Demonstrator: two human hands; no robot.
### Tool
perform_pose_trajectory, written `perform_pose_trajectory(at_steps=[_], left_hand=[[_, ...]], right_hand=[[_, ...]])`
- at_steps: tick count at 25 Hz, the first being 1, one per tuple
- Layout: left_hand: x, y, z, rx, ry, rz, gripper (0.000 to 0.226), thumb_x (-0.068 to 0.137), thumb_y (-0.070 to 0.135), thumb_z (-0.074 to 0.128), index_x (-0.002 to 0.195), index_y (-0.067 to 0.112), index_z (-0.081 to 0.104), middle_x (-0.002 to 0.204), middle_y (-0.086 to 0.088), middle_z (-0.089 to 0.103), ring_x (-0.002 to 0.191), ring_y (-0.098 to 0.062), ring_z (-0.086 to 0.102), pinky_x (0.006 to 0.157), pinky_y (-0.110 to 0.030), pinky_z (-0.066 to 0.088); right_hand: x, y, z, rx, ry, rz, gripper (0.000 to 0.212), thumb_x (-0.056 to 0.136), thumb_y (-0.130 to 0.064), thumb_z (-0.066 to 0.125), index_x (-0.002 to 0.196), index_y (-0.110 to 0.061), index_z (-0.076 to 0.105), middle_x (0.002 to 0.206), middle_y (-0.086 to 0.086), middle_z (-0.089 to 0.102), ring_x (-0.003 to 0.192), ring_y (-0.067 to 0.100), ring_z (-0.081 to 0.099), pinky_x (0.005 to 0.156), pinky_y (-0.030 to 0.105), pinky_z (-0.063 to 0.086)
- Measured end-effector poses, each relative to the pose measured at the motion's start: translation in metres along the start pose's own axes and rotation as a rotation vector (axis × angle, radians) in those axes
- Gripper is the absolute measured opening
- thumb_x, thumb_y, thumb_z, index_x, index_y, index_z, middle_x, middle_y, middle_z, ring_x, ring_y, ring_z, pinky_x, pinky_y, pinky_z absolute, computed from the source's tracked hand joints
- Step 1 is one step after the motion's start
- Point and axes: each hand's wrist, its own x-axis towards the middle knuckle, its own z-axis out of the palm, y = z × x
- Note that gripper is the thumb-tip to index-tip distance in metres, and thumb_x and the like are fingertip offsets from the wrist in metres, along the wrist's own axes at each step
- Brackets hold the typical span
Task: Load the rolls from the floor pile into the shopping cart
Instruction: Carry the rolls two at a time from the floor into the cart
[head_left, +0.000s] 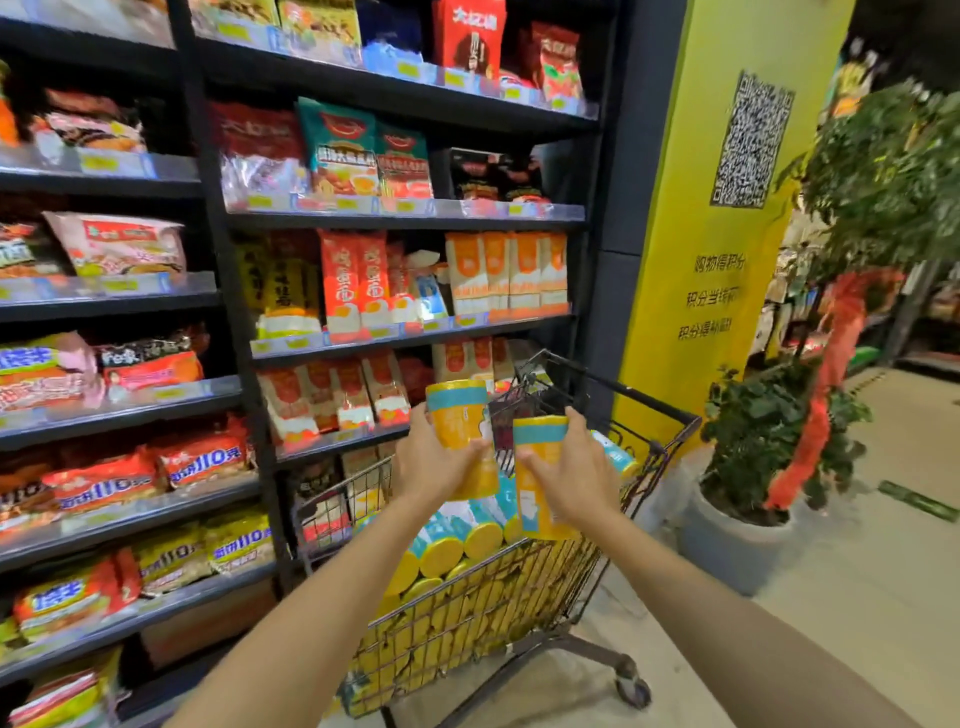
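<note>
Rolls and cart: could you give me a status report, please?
Left hand grips one roll, right hand a second roll. Both over the cart, not yet released. Cart heaped with rolls.

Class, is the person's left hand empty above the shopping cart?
No, the left hand grips a yellow roll with a blue band, held over the shopping cart.

Dark metal shelves (405, 221) fill the left side, packed with bright food packets (358, 286) behind clear price strips. Right of them stands a yellow pillar (691, 364) with a QR code (752, 141) and dark lettering. A leafy plant (763, 431) in a grey pot (727, 551) sits at its foot, wound with a red ribbon (826, 395). The floor (872, 597) is pale and evenly lit.
</note>
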Motion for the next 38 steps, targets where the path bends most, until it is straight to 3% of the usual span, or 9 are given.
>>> perform_pose_trajectory(at_steps=[6,12,21,25,33,36,38], left_hand=[[0.107,0.0,0.069,0.036,-0.027,-0.01,0.08,0.072,0.042,0.078,0.137,0.021,0.037,0.122,-0.004,0.062,0.112,-0.029,0.058,0.091,-0.038,0.048],[0.189,-0.025,0.15,0.082,-0.071,-0.043,0.073,0.075,0.038,0.078,0.132,0.016,0.039,0.115,-0.004,0.062,0.109,-0.028,0.059,0.087,-0.036,0.047],[0.288,-0.088,0.252,0.054,-0.019,-0.432,0.073,0.069,0.039,0.082,0.126,0.014,0.044,0.12,-0.007,0.06,0.11,-0.029,0.058,0.094,-0.04,0.047],[0.314,-0.128,0.276,0.115,-0.041,-0.543,0.076,0.07,0.04,0.081,0.129,0.012,0.041,0.122,-0.009,0.06,0.111,-0.03,0.057,0.094,-0.041,0.047],[0.35,-0.228,0.325,0.157,-0.192,-0.786,0.066,0.074,0.037,0.079,0.125,0.012,0.045,0.123,-0.01,0.06,0.11,-0.028,0.059,0.089,-0.03,0.048],[0.355,-0.276,0.347,0.173,-0.28,-0.894,0.088,0.048,0.061,0.078,0.116,0.009,0.055,0.105,-0.009,0.068,0.101,-0.029,0.066,0.083,-0.035,0.054],[0.354,-0.313,0.36,0.218,-0.324,-0.971,0.081,0.051,0.058,0.08,0.106,0.005,0.055,0.092,-0.005,0.067,0.092,-0.025,0.066,0.073,-0.029,0.053]], right_hand=[[0.11,0.037,0.02,-0.018,0.048,0.052,0.086,0.087,-0.049,0.061,0.151,-0.012,0.018,0.147,0.009,0.042,0.133,0.028,0.041,0.101,0.041,0.038],[0.216,0.087,0.068,-0.026,-0.029,0.074,0.084,0.086,-0.051,0.062,0.15,-0.013,0.022,0.142,0.011,0.048,0.128,0.033,0.046,0.098,0.042,0.039],[0.376,0.161,0.153,-0.065,-0.331,0.004,0.074,0.085,-0.052,0.063,0.138,-0.01,0.034,0.124,0.013,0.06,0.116,0.035,0.055,0.088,0.041,0.045],[0.405,0.184,0.205,-0.083,-0.476,0.005,0.075,0.084,-0.052,0.063,0.137,-0.008,0.034,0.119,0.013,0.063,0.11,0.034,0.059,0.084,0.04,0.046],[0.42,0.231,0.329,-0.262,-0.745,0.087,0.073,0.088,-0.052,0.059,0.136,-0.001,0.036,0.12,0.014,0.062,0.109,0.032,0.061,0.083,0.038,0.05],[0.418,0.247,0.373,-0.314,-0.85,0.135,0.065,0.085,-0.056,0.059,0.125,-0.007,0.047,0.121,0.01,0.061,0.11,0.03,0.062,0.083,0.038,0.05],[0.415,0.257,0.399,-0.305,-0.891,0.176,0.064,0.083,-0.054,0.063,0.128,-0.012,0.047,0.124,0.007,0.061,0.113,0.028,0.061,0.087,0.037,0.049]])
